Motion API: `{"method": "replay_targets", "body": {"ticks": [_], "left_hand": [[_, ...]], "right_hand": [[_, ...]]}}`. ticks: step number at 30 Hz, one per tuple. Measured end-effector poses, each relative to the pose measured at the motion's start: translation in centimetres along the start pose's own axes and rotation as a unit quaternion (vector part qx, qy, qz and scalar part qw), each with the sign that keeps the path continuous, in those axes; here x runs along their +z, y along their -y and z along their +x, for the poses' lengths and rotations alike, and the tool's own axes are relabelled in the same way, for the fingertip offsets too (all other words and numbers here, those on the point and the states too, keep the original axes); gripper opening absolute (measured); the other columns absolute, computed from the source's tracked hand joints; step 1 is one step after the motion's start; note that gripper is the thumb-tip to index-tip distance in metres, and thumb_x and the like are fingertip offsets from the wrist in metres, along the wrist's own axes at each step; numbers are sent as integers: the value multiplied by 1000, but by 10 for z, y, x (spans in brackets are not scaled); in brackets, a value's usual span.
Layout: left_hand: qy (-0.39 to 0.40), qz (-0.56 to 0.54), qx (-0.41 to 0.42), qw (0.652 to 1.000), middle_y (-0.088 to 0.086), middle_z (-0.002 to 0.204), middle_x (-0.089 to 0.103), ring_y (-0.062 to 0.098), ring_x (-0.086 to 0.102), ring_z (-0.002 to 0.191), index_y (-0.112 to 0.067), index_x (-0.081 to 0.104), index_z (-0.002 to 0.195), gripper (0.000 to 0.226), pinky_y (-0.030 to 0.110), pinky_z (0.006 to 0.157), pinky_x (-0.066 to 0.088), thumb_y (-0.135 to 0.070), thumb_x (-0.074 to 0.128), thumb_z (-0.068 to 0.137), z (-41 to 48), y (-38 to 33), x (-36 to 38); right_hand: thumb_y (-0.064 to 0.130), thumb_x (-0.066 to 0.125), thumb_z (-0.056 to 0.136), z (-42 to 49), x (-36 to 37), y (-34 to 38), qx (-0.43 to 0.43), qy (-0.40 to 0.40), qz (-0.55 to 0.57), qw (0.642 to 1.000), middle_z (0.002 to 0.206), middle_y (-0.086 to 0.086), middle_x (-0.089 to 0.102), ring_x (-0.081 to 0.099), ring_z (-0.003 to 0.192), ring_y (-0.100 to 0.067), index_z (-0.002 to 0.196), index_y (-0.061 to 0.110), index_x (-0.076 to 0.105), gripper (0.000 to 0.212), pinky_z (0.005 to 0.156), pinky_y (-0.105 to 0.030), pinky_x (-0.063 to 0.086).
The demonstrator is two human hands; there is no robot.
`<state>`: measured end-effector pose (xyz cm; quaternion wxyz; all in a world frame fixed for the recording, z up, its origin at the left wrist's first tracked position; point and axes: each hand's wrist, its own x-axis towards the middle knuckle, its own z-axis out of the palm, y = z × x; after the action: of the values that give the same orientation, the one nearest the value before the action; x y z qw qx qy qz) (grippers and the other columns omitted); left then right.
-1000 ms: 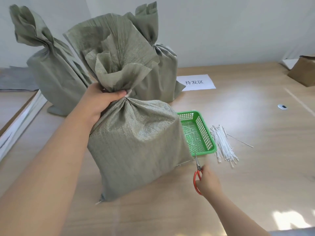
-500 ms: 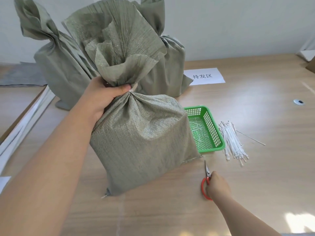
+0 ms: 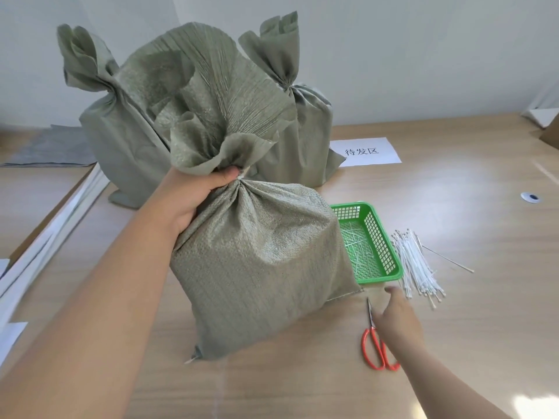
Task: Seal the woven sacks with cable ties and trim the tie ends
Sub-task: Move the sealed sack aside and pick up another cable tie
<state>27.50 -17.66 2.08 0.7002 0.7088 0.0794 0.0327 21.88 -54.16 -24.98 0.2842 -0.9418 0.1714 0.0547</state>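
Woven sack (image 3: 260,267), olive green, upright near the middle of the worktop (image 3: 453,207). Rests on pale wood-grain laminate with a soft sheen and a bright patch of light at the near right corner. Gathered at the neck and gripped there by the left hand (image 3: 193,195), fingers and thumb curled round the bunched fabric, loose top fanning out above. Just right of the sack's lower corner, flat on the wood: red-handled scissors (image 3: 373,349), blades pointing away toward a green basket (image 3: 390,258). Right hand (image 3: 396,316) above the handles, blurred, fingers stretched forward and relaxed, grasping nothing. Inside the basket, short white offcuts (image 3: 360,249); touching the sack's right side, the basket's left wall partly hidden behind it. Just beside the basket on the right, a bundle of white cable ties (image 3: 420,267), with one single tie (image 3: 447,260) lying apart at an angle. Behind, two more sacks, one at the back left (image 3: 121,146) and one at the back right (image 3: 305,131), both cinched at the neck. Near the right one, a white paper label (image 3: 366,151) with printed characters. Farther right, a small round disc (image 3: 530,197) and the corner of a cardboard box (image 3: 550,131). At the left, a flat grey sheet (image 3: 51,146) and white boards (image 3: 45,237) along the edge. Beyond it all, a plain white wall (image 3: 423,55).
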Motion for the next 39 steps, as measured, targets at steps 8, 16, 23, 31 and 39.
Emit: {"method": "replay_targets", "body": {"ticks": [8,16,23,31,39], "left_hand": [[19,23,2,1000,13,114,75,23,71,110,-10,73,118,57,42,104,51,-22,90,65,0,0,-8],[-63,223,70,970,-7,90,77,10,72,89,-25,72,100,17,31,82,52,-33,76,86,-25,-5,-22],[-152,187,71,968,-16,123,66,5,59,119,-35,65,122,40,40,109,45,-52,67,86,-78,27,-38],[-192,-42,75,978,-11,138,55,-1,55,122,-30,42,137,74,24,97,45,-54,63,70,-119,101,-14],[-194,22,-9,981,-23,114,70,1,66,108,-44,52,125,77,34,91,52,-47,84,55,-133,135,4]], "right_hand": [[30,60,94,-1,-101,162,-252,52,370,893,107,2,67,61,96,-6,120,31,63,26,79,-14,48],[53,81,66,-6,-108,195,-311,187,323,874,137,19,55,52,128,-5,136,44,53,75,109,-38,45],[50,88,62,-5,-101,195,-303,207,326,871,137,9,54,56,126,-10,132,43,55,77,110,-44,45],[28,84,75,-4,-103,201,-261,273,358,854,130,22,59,58,112,15,143,35,45,79,98,-15,47],[6,89,70,-2,-85,181,-234,318,360,845,120,5,73,68,111,-11,130,23,57,70,101,-34,53]]}}
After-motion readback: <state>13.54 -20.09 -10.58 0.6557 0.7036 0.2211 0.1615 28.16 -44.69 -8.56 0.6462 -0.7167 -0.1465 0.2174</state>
